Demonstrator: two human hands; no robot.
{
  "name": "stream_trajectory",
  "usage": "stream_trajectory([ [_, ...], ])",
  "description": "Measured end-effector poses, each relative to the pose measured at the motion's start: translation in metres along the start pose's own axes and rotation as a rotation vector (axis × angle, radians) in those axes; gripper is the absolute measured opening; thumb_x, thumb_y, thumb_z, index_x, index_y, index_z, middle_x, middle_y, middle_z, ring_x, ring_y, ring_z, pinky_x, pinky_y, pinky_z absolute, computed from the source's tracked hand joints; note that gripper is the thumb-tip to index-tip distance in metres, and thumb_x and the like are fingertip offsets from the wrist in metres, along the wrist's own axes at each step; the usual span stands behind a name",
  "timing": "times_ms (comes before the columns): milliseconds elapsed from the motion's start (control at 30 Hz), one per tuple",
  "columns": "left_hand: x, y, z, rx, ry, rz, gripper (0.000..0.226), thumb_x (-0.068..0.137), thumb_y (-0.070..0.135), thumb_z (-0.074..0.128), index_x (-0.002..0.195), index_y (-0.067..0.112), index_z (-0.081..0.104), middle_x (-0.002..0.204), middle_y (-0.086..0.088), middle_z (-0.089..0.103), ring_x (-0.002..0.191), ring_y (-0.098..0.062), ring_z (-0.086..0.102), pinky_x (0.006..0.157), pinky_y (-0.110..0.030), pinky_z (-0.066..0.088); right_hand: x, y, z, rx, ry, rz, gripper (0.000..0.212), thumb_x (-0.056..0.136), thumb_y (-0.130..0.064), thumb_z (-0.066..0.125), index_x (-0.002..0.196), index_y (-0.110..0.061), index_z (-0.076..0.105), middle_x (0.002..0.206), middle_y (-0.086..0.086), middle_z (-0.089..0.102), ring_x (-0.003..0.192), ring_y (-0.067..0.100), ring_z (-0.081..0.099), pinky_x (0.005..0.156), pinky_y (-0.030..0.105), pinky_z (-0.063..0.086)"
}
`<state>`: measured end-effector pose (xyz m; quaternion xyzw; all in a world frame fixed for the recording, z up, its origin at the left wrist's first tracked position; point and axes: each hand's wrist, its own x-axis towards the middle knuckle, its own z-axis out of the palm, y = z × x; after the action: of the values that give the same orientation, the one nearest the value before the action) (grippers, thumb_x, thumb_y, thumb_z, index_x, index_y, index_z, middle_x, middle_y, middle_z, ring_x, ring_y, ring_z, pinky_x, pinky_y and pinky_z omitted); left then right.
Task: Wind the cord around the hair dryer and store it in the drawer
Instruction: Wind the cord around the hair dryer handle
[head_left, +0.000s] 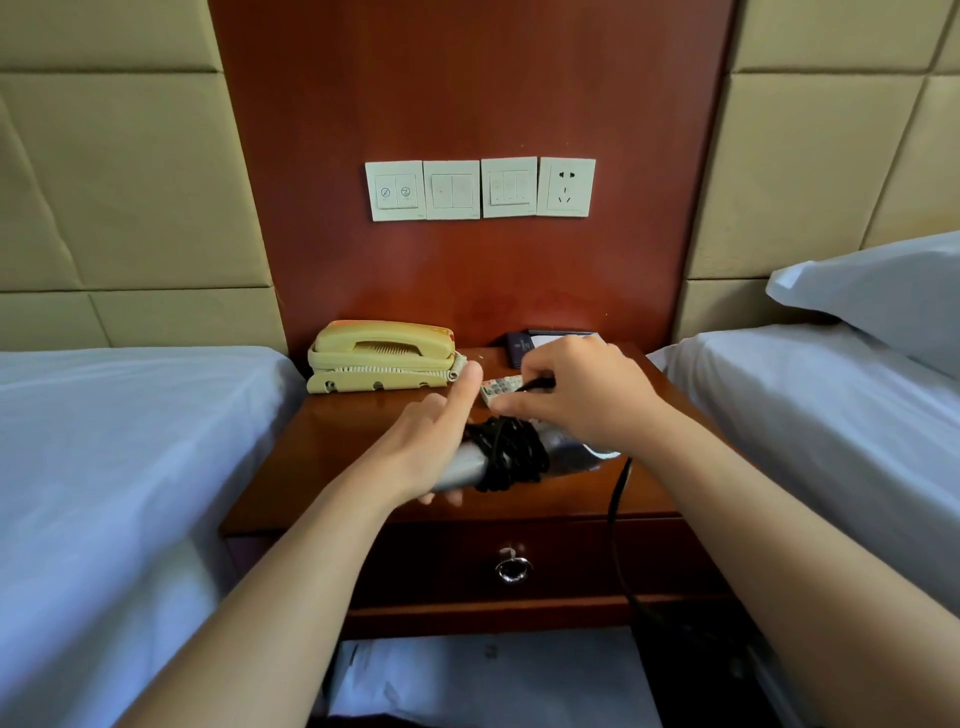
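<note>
1. Gripping the handle of the silver hair dryer (566, 453) in the left hand (431, 447), with fingers curling under it and the index finger sticking out straight toward the back edge of the nightstand (353, 441).
2. Pinching a stretch of the black cord (511, 457) between the thumb and fingertips of the right hand (576, 395), just above the dryer's body, with the back of the hand facing up.
3. Holding the dryer sideways over the front middle of the nightstand top, handle pointing left and body pointing right; touching the wood or hovering over it, impossible to tell.
4. Looping many times around the dryer where the handle meets the body, then trailing loose off the right end, over the front edge and down across the front of the drawer (571, 561).
5. Sitting closed beneath the front edge, and showing a metal ring pull (512, 568) at its centre.
6. Resting at the back left corner: a cream telephone (382, 356). Lying just right of it, partly hiding behind the hands: a pale remote control (498, 391). Sitting by the back edge behind the right hand: a dark booklet (522, 343).
7. Hanging on the wooden panel above: three switch plates (452, 189) and a wall socket (566, 187).
8. Flanking the nightstand: a left bed (130, 441) and a right bed (805, 405) in white sheets, the right one carrying a pillow (883, 296).
</note>
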<state>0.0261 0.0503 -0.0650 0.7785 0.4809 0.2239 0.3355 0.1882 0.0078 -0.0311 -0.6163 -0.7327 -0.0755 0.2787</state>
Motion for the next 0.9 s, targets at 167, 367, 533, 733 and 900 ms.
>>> stream_trajectory([
  [167,-0.009,0.008,0.001,0.06,-0.114,0.161,0.103,0.067,0.083,0.022,0.086,-0.01,0.063,0.055,-0.016,0.061,0.032,-0.011,0.055,0.039,-0.023,0.037,0.0,-0.002,-0.001,0.109,-0.027,-0.018,0.043,0.075,-0.044,0.069,0.048,-0.025,0.041,0.047,-0.006,0.042,0.051,0.011,0.039,0.051,0.031,0.029],
  [367,-0.006,0.01,0.006,0.202,-0.05,0.225,0.049,0.093,0.047,0.041,0.091,0.003,0.062,0.065,-0.022,0.067,0.044,-0.024,0.064,0.037,-0.025,0.044,0.0,0.004,0.004,0.222,-0.008,-0.036,0.043,0.076,-0.049,0.069,0.052,-0.02,0.047,0.046,-0.004,0.041,0.05,0.012,0.04,0.054,0.031,0.034],
  [533,-0.005,0.009,0.007,0.229,-0.032,0.263,0.049,0.099,0.035,0.032,0.062,0.006,0.046,0.048,-0.009,0.047,0.041,-0.018,0.061,0.041,-0.026,0.043,0.001,0.012,-0.002,0.298,-0.107,-0.026,0.036,0.081,-0.042,0.066,0.064,-0.011,0.058,0.041,-0.008,0.038,0.041,0.003,0.039,0.042,0.014,0.029],
  [733,-0.005,0.009,0.005,0.283,-0.018,0.296,0.015,0.1,0.033,0.032,0.094,0.023,0.041,0.064,0.002,0.04,0.046,-0.008,0.035,0.044,-0.018,0.031,0.0,0.032,-0.002,0.407,-0.279,0.069,0.034,0.089,-0.038,0.057,0.06,-0.02,0.055,0.034,-0.016,0.041,0.036,0.001,0.039,0.04,0.008,0.029],
  [900,-0.006,0.005,0.004,0.227,-0.028,0.362,0.013,0.1,0.032,0.032,0.096,0.027,0.043,0.059,0.002,0.037,0.052,-0.014,0.032,0.054,-0.03,0.028,0.0,0.051,-0.005,0.408,-0.325,0.127,0.028,0.088,-0.039,0.058,0.07,-0.017,0.061,0.041,-0.012,0.043,0.04,0.002,0.037,0.041,0.011,0.029],
])
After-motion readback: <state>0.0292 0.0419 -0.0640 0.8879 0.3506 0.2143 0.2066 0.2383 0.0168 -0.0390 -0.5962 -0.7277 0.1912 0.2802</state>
